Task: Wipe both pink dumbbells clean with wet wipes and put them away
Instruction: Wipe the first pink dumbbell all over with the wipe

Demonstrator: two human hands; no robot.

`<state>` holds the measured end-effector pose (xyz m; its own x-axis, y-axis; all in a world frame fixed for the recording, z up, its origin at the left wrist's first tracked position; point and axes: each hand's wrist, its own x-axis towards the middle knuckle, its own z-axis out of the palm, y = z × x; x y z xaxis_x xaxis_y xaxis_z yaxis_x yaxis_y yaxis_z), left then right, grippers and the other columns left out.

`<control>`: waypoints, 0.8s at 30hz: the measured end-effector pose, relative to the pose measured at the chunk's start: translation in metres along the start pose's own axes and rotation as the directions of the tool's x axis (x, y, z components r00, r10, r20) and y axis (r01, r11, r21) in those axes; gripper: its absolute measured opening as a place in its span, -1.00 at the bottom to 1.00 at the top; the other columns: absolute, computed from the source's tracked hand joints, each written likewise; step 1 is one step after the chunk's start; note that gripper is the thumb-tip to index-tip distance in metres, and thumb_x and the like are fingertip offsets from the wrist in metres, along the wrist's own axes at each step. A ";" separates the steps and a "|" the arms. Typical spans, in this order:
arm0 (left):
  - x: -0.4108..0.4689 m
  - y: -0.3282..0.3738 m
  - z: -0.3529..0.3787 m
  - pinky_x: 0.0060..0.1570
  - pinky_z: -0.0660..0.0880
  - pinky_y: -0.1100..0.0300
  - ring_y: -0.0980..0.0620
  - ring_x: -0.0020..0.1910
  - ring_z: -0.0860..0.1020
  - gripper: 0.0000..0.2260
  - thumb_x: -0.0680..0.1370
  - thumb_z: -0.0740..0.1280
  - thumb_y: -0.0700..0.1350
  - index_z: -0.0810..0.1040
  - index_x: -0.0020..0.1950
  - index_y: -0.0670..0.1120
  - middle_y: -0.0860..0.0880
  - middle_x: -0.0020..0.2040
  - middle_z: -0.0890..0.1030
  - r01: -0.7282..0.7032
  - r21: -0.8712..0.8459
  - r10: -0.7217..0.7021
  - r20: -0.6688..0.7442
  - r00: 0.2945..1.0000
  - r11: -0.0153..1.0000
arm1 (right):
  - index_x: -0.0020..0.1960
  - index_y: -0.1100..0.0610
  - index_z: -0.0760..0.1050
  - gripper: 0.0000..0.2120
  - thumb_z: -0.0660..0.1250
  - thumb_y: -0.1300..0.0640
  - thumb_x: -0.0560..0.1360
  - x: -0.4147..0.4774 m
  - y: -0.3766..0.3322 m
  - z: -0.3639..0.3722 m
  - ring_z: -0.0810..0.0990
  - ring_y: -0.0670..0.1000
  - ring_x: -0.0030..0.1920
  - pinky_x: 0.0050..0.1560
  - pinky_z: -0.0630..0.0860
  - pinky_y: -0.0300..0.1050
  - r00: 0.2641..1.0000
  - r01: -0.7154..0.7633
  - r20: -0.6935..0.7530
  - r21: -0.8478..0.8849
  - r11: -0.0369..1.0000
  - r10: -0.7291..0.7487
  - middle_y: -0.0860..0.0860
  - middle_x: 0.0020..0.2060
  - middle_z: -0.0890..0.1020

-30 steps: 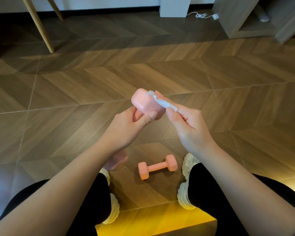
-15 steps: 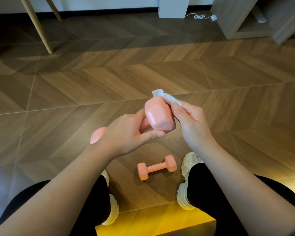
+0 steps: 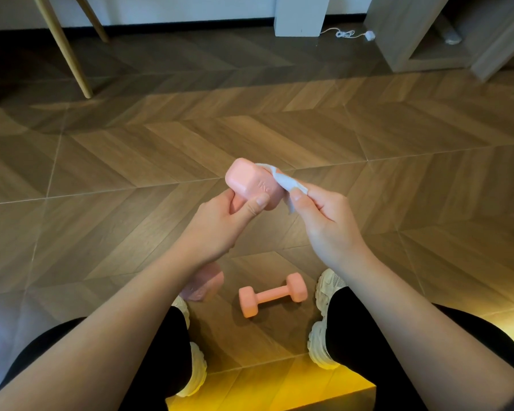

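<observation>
Left hand grips dumbbell, right hand one wipe; second dumbbell below.

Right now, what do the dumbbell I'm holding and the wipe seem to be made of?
The held dumbbell: smooth matte pink coating, probably vinyl or rubber over an unseen core; faint sheen, moulded lettering. The wet wipe: thin white nonwoven cloth, apparently; it hangs limp and creased.

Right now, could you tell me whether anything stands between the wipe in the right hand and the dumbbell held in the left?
Nothing visible does. The wet wipe, pinched by the right hand, lies directly against the upper head of the held dumbbell, which the left hand grips.
</observation>
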<state>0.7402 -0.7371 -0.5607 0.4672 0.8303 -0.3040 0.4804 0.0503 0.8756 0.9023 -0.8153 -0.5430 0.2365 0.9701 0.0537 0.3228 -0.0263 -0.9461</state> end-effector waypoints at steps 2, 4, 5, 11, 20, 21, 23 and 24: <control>-0.002 0.003 0.000 -0.34 0.37 0.21 0.18 -0.49 0.42 -0.60 0.42 0.26 0.43 0.44 -0.18 0.09 0.14 -0.44 0.48 -0.044 0.032 0.044 -0.002 0.999 0.999 | -0.11 -0.27 0.52 -0.69 0.12 0.09 0.60 0.002 -0.003 -0.002 0.51 -0.07 -0.22 -0.15 0.40 -0.15 0.999 -0.029 -0.017 0.030 0.999 0.029 -0.16 -0.32 0.58; -0.005 0.005 -0.002 -0.35 0.32 0.35 0.27 -0.42 0.49 -0.70 0.43 0.24 0.36 0.42 -0.16 0.15 0.18 -0.43 0.49 -0.101 0.128 0.098 0.030 0.995 0.987 | -0.17 -0.29 0.56 -0.63 0.13 0.10 0.60 0.003 -0.003 -0.003 0.63 0.01 0.05 0.07 0.51 0.01 0.998 -0.061 -0.024 0.067 0.996 0.063 -0.08 -0.09 0.71; -0.006 0.006 -0.003 -0.35 0.32 0.39 0.36 -0.36 0.50 -0.72 0.43 0.25 0.37 0.40 -0.14 0.19 0.21 -0.38 0.50 -0.134 0.183 0.125 0.060 0.990 0.974 | -0.15 -0.28 0.59 -0.64 0.13 0.10 0.59 0.003 -0.003 -0.003 0.62 0.05 0.14 0.18 0.51 0.10 0.996 -0.083 -0.027 0.096 0.992 0.086 -0.05 0.00 0.71; -0.007 -0.001 0.000 -0.12 0.52 0.07 0.14 -0.16 0.56 -0.44 0.30 0.14 0.53 0.44 0.09 0.18 0.13 -0.17 0.60 -0.243 0.405 0.163 0.223 0.961 0.881 | 0.05 0.02 0.65 -0.69 0.14 0.02 0.57 0.004 0.003 -0.002 0.59 0.23 0.04 0.09 0.48 0.24 0.991 -0.120 -0.047 0.089 0.989 0.124 0.23 -0.03 0.67; 0.000 -0.004 0.004 -0.38 0.37 0.20 0.14 -0.49 0.43 -0.55 0.41 0.29 0.43 0.45 -0.17 0.04 0.12 -0.40 0.49 0.007 0.043 -0.009 0.050 0.999 0.999 | 0.22 -0.11 0.56 -0.70 0.13 0.06 0.60 -0.002 0.002 -0.004 0.62 0.15 -0.05 -0.03 0.48 -0.04 0.998 -0.036 0.045 0.020 0.999 0.035 -0.07 -0.16 0.70; 0.000 -0.003 0.002 -0.41 0.37 0.17 0.12 -0.52 0.41 -0.50 0.35 0.29 0.47 0.46 -0.17 0.02 0.11 -0.42 0.48 0.005 -0.016 -0.005 0.035 0.999 1.000 | 0.17 -0.18 0.56 -0.71 0.13 0.05 0.61 -0.001 0.002 -0.005 0.58 0.25 -0.07 -0.07 0.47 0.02 0.999 -0.037 0.036 0.019 0.999 0.037 0.12 -0.17 0.68; 0.001 -0.001 -0.003 -0.39 0.35 0.19 0.18 -0.53 0.41 -0.53 0.36 0.28 0.47 0.45 -0.17 0.07 0.15 -0.47 0.49 -0.045 -0.023 0.046 0.030 0.998 0.999 | 0.03 -0.21 0.60 -0.71 0.12 0.04 0.60 -0.001 0.002 -0.008 0.55 0.30 -0.11 -0.13 0.45 0.10 0.998 -0.059 0.021 0.031 0.998 0.058 0.30 -0.13 0.64; 0.000 0.002 -0.006 -0.36 0.34 0.23 0.22 -0.49 0.45 -0.59 0.40 0.30 0.45 0.44 -0.15 0.12 0.20 -0.46 0.51 -0.088 0.031 0.087 0.047 0.995 0.996 | -0.02 -0.15 0.63 -0.70 0.11 0.04 0.60 -0.001 0.002 -0.009 0.53 0.25 -0.17 -0.16 0.43 0.05 0.997 -0.076 0.015 0.041 0.996 0.075 0.29 -0.17 0.63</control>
<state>0.7368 -0.7332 -0.5569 0.5411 0.8047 -0.2441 0.4600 -0.0402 0.8870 0.9113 -0.8185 -0.5420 0.2463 0.9689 -0.0222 0.2663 -0.0897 -0.9597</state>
